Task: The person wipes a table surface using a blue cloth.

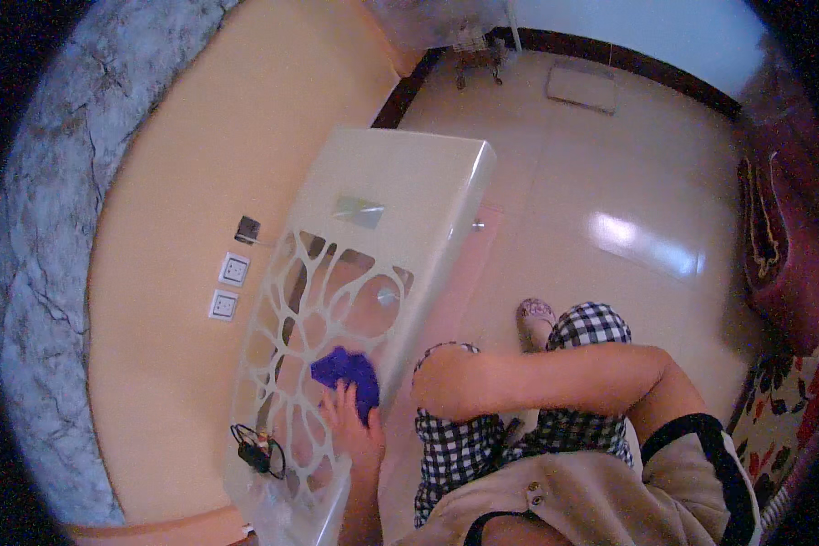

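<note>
My left hand (351, 420) lies on a crumpled purple cloth (358, 379), its fingers spread over the near part of it. The cloth rests on a long cream cabinet or table top (409, 164), over a section patterned with branching, web-like openings (307, 355). My right forearm crosses in front of my body, and my right hand (443, 382) is at my left knee in checked trousers. Blur hides its fingers. Nearer me than the cloth, a small black device with a looped cable (256, 454) sits beside clear plastic sheeting (290, 505).
The furniture stands along an orange-tan wall (177, 225) with two white sockets (233, 269) (224, 305) and a dark wall box (248, 229). A pink side panel (474, 259) bears a metal knob (478, 224). Maroon fabric (795, 273) hangs at right. Wheeled legs (478, 68) stand far off.
</note>
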The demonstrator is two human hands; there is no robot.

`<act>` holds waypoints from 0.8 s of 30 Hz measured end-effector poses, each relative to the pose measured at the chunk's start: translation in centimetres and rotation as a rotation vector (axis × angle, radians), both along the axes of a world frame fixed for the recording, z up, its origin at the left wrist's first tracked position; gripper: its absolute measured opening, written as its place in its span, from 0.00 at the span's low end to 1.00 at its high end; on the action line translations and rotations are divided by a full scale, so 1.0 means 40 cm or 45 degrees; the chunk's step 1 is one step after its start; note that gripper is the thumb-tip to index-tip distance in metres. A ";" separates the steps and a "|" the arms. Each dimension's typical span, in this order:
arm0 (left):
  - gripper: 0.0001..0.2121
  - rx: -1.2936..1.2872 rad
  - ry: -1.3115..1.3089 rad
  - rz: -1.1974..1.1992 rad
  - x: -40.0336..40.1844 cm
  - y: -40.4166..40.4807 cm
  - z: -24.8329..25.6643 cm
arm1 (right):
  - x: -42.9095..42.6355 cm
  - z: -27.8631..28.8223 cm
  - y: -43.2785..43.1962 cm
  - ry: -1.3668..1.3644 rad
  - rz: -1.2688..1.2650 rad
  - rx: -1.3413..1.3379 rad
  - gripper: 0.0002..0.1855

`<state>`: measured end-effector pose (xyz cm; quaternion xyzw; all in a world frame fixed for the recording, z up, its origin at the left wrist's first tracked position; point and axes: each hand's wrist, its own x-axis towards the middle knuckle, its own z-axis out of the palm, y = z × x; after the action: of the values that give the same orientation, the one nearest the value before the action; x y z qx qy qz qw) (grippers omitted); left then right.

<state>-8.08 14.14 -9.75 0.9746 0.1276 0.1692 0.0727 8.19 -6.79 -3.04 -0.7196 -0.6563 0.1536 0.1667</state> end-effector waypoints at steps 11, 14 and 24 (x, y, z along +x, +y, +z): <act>0.22 -0.114 -0.123 -0.519 0.892 -0.102 -0.034 | 0.009 0.024 0.009 0.340 0.071 -0.185 0.11; 0.22 -0.172 -0.167 -0.341 0.933 0.017 -0.062 | 0.018 0.050 0.031 0.333 0.102 -0.440 0.15; 0.23 0.104 0.031 0.924 0.535 0.547 -0.067 | 0.014 0.111 -0.007 0.236 0.010 -0.353 0.09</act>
<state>13.30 36.04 -12.43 0.8698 0.4592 0.1774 -0.0325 8.73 -7.06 1.38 -0.7160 -0.6134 0.3090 0.1250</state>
